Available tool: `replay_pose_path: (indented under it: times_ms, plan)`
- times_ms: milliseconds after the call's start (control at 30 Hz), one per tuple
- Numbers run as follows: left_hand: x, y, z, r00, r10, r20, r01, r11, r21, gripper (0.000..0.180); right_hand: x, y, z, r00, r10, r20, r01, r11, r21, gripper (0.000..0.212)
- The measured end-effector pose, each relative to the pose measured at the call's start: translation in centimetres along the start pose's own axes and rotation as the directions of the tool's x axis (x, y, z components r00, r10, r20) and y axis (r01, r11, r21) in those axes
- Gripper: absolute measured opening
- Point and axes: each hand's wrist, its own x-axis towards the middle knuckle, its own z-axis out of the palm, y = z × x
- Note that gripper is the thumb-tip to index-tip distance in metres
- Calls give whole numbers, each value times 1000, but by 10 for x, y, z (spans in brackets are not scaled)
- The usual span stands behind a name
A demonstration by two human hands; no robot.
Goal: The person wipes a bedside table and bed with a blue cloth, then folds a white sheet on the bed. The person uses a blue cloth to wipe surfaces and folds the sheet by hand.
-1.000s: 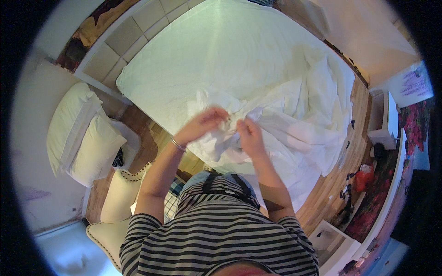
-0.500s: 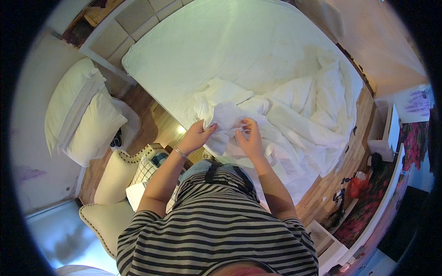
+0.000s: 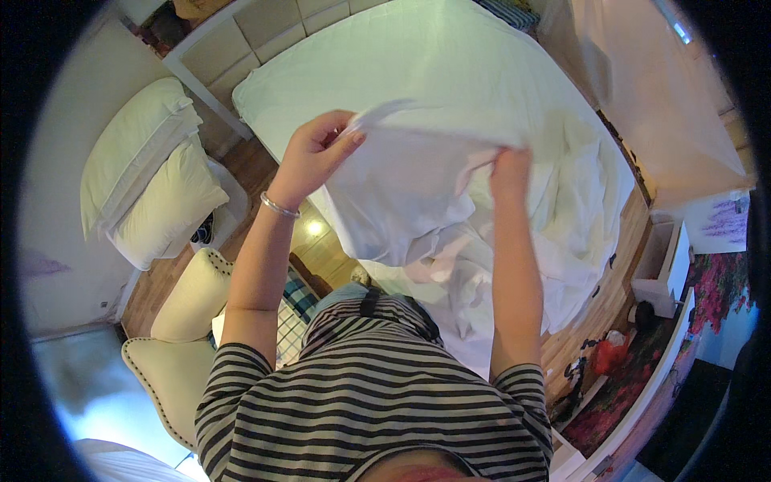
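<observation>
My left hand (image 3: pixel 317 161) and my right hand (image 3: pixel 511 175) are raised over the bed, well apart, both closed on the upper edge of a white bedding cloth (image 3: pixel 401 185). The cloth is stretched between them and hangs down toward my body. Its edge is blurred by motion near both hands. Whether it is a sheet or a cover I cannot tell. Below and to the right, crumpled white bedding (image 3: pixel 562 249) lies heaped on the near right part of the bed, partly hidden behind the held cloth and my right forearm. The bed (image 3: pixel 418 64) has a smooth white surface at its far end.
White pillows (image 3: pixel 173 197) are stacked at the left. A cream armchair (image 3: pixel 193 301) with studded edging and a checked cushion (image 3: pixel 291 333) stands beside me. At the right are a white open drawer (image 3: pixel 660 265) and a red bag (image 3: pixel 612 353). A padded headboard (image 3: pixel 269 28) borders the bed.
Both hands have lifted up and forward and spread apart. The cloth, bunched low between them before, is now pulled out wide. The view has shifted slightly.
</observation>
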Motion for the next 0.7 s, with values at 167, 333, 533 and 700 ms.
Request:
replay_pose_path:
  times_ms: [167, 333, 533, 700]
  plan:
    - [4, -63, 30, 969, -1, 245, -142, 812, 566, 42, -21, -96, 34, 979, 23, -203, 80, 871, 485, 28]
    - [-47, -190, 68, 938, -345, 22, 315, 880, 356, 21, -27, 2, -24, 895, -444, -43, 436, 890, -133, 33]
    - [-90, -201, 62, 797, -560, -225, 374, 751, -544, 26, -103, 108, -80, 742, 529, 411, 96, 523, -847, 46]
    - [-95, -113, 85, 988, -157, 2, 149, 933, -328, 30, -172, 144, -38, 817, 103, 568, 273, 797, -538, 54]
